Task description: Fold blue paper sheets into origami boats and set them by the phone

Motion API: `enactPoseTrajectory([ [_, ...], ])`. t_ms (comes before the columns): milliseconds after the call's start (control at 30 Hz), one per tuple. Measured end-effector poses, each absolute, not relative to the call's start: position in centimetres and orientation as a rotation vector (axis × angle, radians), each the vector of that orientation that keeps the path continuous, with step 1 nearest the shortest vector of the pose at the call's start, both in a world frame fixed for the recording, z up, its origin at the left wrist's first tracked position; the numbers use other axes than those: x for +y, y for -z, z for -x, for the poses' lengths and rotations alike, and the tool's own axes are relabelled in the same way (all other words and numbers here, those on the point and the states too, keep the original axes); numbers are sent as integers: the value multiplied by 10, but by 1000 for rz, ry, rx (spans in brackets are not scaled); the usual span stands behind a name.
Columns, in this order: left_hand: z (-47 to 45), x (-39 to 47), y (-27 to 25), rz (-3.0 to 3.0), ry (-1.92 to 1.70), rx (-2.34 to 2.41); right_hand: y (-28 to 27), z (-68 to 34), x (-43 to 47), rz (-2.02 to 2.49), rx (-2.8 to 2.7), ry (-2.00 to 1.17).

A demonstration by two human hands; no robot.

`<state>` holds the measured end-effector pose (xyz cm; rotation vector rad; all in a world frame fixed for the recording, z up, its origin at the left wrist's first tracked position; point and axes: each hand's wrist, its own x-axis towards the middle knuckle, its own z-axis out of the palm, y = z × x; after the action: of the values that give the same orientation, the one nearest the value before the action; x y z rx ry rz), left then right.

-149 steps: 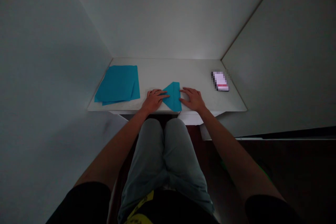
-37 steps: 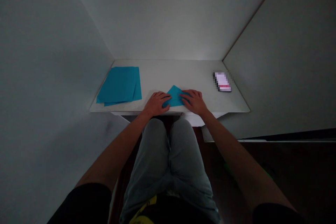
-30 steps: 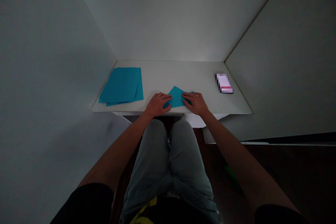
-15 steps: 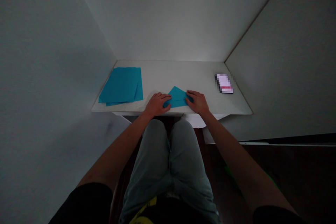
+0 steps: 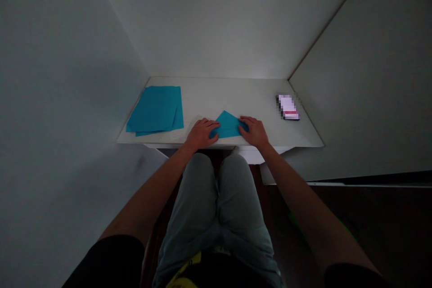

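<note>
Your left hand and right hand lie flat, fingers spread, pressing the folded blue paper triangle between them; smooth blue sheets lie left of it.

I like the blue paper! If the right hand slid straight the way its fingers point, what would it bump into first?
The right hand points left, with its fingertips already on the folded blue paper. Past that, it would probably meet the left hand pressing the paper's other side.
</note>
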<state>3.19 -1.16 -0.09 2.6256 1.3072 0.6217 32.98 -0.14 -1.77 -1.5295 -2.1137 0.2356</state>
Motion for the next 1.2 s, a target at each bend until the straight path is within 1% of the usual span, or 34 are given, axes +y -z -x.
enactPoseTrajectory([
  [1200,-32,-12,0,-2596,-638,1332,16,-331,1,1490,-2135,-266],
])
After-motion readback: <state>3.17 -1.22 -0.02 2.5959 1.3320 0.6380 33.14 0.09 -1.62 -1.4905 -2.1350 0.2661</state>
